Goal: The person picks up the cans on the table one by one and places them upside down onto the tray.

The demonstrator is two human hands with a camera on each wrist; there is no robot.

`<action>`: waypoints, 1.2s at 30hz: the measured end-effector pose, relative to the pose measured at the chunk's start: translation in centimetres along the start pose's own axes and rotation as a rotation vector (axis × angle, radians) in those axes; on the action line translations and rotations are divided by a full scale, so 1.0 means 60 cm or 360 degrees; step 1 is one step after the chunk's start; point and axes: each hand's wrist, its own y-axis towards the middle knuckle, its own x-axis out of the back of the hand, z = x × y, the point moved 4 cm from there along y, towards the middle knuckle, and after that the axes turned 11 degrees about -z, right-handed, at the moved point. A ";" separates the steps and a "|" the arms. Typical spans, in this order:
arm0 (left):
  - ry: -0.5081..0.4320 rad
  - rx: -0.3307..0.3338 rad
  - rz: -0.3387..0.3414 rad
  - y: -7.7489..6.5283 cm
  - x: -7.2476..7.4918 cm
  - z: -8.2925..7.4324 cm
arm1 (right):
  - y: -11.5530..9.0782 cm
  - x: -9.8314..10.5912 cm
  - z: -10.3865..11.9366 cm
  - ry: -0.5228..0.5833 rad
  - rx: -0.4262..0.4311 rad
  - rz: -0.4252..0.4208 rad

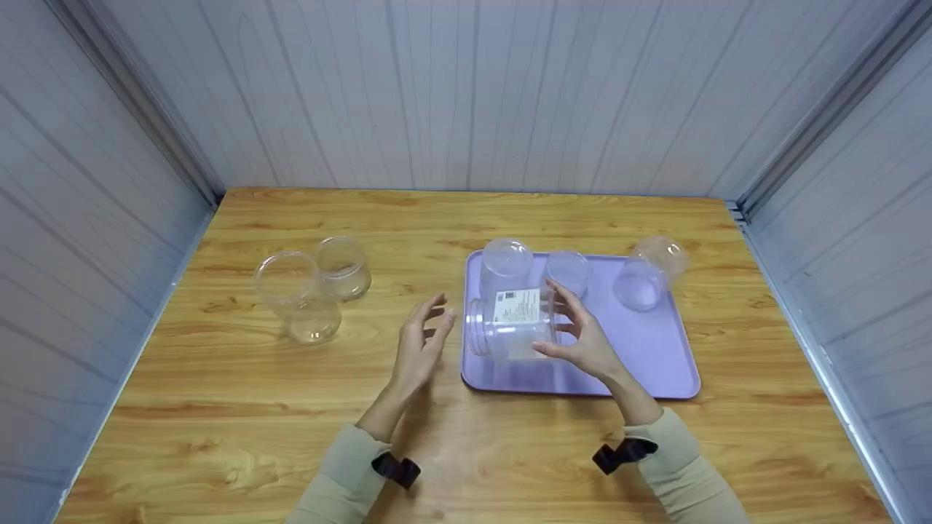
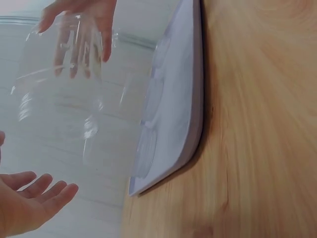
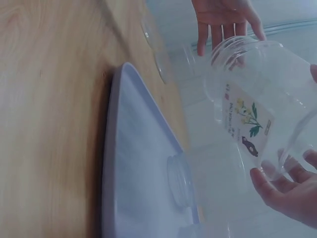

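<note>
My right hand (image 1: 588,342) holds a clear plastic jar (image 1: 513,348) by its base end, thumb and fingers spread around it. The jar lies sideways in the air above the purple tray (image 1: 626,364), its threaded mouth pointing left. A white printed label (image 1: 518,306) faces up on it; in the right wrist view a label with a flower drawing (image 3: 250,116) shows. My left hand (image 1: 419,349) hovers left of the mouth with fingers extended, apart from the jar in the head view. The left wrist view shows the jar (image 2: 54,99) between both hands.
On the tray stand a back-left clear jar (image 1: 507,256), a middle jar (image 1: 568,269) and a right jar (image 1: 644,285), the first partly hidden. Left on the wooden table (image 1: 240,407) are a front clear jar (image 1: 313,320) and a rear one (image 1: 344,273). Pale panel walls (image 1: 466,94) enclose the table.
</note>
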 end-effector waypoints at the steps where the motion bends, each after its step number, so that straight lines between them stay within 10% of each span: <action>1: 0.0026 -0.0015 -0.0015 0.002 0.004 0.001 | 0.000 0.002 0.002 -0.0030 -0.0005 0.0004; 17: 0.0576 -0.0024 -0.0139 0.035 0.083 -0.010 | -0.002 0.049 0.004 -0.0549 0.0018 0.0040; 36: 0.1059 -0.0286 -0.0075 0.081 0.160 -0.050 | 0.002 0.116 -0.004 -0.1030 0.0194 0.0159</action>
